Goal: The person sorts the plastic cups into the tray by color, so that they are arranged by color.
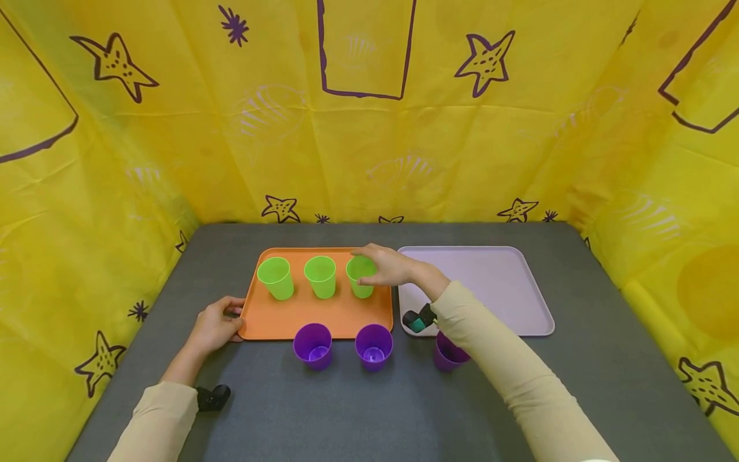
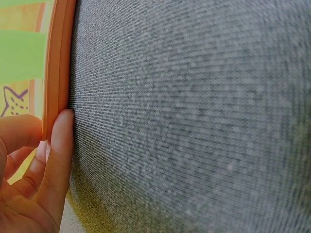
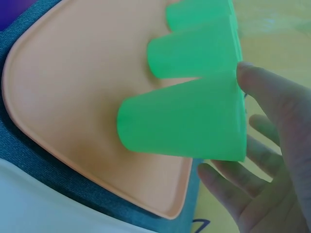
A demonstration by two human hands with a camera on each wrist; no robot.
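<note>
An orange tray (image 1: 300, 314) lies on the grey table, three green cups standing upright on it: a left cup (image 1: 276, 278), a middle cup (image 1: 321, 277) and a right cup (image 1: 359, 277). My left hand (image 1: 215, 326) grips the tray's left edge near the front corner. Thumb and fingers pinch the orange rim (image 2: 57, 68) in the left wrist view. From the right, my right hand (image 1: 388, 265) reaches around the top of the right cup. Its fingers are spread loosely, the thumb at the rim of the green cup (image 3: 184, 119) and the fingertips on the other side.
A pale lilac tray (image 1: 485, 289) lies beside the orange one on the right. In front stand a left purple cup (image 1: 313, 346), a middle purple cup (image 1: 374, 347) and a right purple cup (image 1: 447, 353), partly behind the right sleeve. Yellow patterned cloth (image 1: 369, 141) encloses the table.
</note>
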